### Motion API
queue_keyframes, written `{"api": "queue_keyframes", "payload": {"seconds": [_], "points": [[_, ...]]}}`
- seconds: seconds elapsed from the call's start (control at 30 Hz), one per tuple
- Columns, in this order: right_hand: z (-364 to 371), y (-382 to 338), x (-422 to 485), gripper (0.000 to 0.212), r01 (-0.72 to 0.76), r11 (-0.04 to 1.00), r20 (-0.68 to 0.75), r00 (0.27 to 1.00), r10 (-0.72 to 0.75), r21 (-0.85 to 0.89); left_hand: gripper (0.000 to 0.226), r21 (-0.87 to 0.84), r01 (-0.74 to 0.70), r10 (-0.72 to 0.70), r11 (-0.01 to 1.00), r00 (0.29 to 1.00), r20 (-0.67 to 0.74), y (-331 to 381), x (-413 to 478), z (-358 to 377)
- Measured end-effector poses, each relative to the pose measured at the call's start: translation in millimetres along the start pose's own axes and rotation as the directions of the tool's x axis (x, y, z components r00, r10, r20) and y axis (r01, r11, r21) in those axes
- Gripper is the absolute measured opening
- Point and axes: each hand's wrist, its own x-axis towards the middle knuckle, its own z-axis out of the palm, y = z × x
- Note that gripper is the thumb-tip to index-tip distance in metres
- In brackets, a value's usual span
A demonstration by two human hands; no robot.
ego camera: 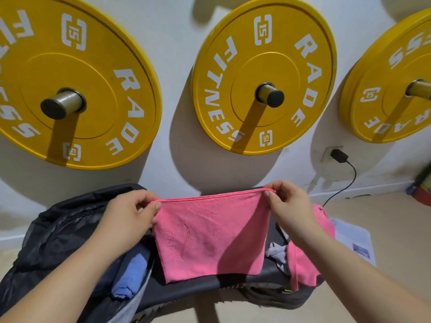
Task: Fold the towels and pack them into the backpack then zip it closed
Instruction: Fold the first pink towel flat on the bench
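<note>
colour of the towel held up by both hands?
Pink cloth towel, pinched at its top corners by left hand and right hand; head view.

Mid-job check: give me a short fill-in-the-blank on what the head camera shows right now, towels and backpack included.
1. The held towel, pinched at its top corners by the left hand and right hand, is ____ in colour.
2. The rolled towel lying in the open backpack is ____ in colour.
3. The weight plates on the wall are ____ in colour.
Missing words: pink; blue; yellow.
</note>
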Motion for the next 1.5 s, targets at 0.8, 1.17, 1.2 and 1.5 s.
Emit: {"api": "queue_keyframes", "payload": {"seconds": [0.8,1.17,1.2,1.5], "points": [[0,75,-35,0.032,0.276,0.769,0.627,0.753,0.199,-0.577,0.013,0.424,-0.026,-0.188,0.905,0.871,0.455,-92,-33,43],[-12,68,-54,0.007,0.003,0.834,0.633,0.652,0.417,-0.552,0.013,0.357,0.119,-0.351,0.927,0.615,0.706,-98,-46,39],[-12,69,-55,0.008,-0.005,0.831,0.631,0.648,0.427,-0.557,0.013,0.36,0.141,-0.37,0.922,0.594,0.714,-95,-46,40],[6,74,-32,0.009,0.098,0.713,0.455,0.827,0.33,-0.694,0.016,0.301,0.179,-0.302,0.937,0.849,0.433,-93,-14,76]]}}
